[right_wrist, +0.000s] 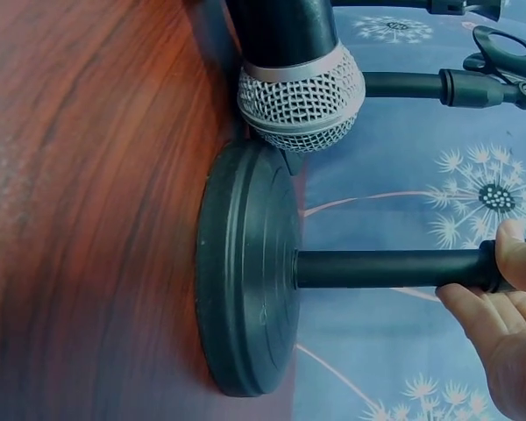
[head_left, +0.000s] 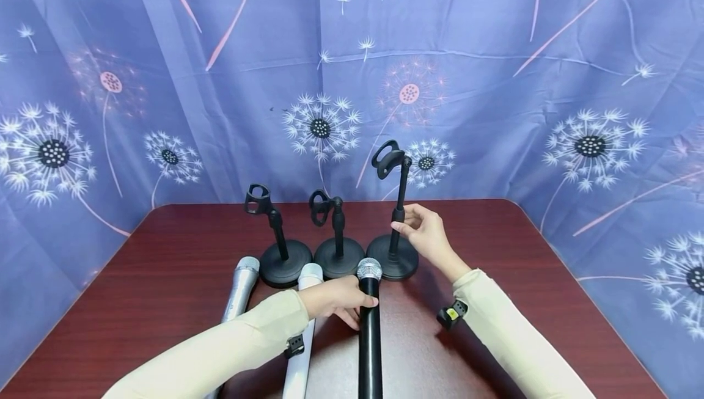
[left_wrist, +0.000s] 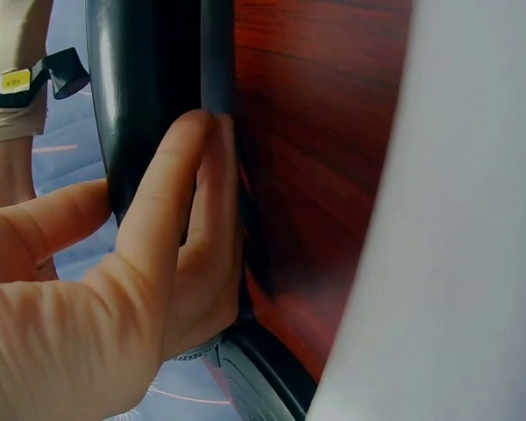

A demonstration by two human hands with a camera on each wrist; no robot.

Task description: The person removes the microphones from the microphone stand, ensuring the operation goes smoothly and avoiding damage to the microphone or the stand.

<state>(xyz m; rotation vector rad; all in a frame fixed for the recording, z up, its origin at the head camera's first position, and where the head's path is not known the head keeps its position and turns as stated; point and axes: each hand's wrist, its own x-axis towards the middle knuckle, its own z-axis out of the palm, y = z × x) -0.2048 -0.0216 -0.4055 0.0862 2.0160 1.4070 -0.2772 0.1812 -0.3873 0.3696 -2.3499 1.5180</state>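
Note:
My left hand (head_left: 343, 297) grips the black microphone (head_left: 370, 344) just below its silver mesh head, thumb over the top and fingers round the far side. In the left wrist view the thumb and fingers close about the black handle (left_wrist: 140, 61). My right hand (head_left: 426, 235) pinches the collar on the pole of the tallest microphone stand (head_left: 407, 261), whose round base rests on the table. Its angled clip (head_left: 389, 162) holds nothing. In the right wrist view the mesh head (right_wrist: 302, 105) hangs close by the base (right_wrist: 254, 289).
Two shorter black stands, the left one (head_left: 285, 264) and the middle one (head_left: 339, 255), stand in line with empty clips. A silver microphone (head_left: 240, 289) and a white microphone (head_left: 299, 365) lie left of the black one. A blue dandelion-print curtain (head_left: 264, 130) hangs behind the reddish table (head_left: 165, 277).

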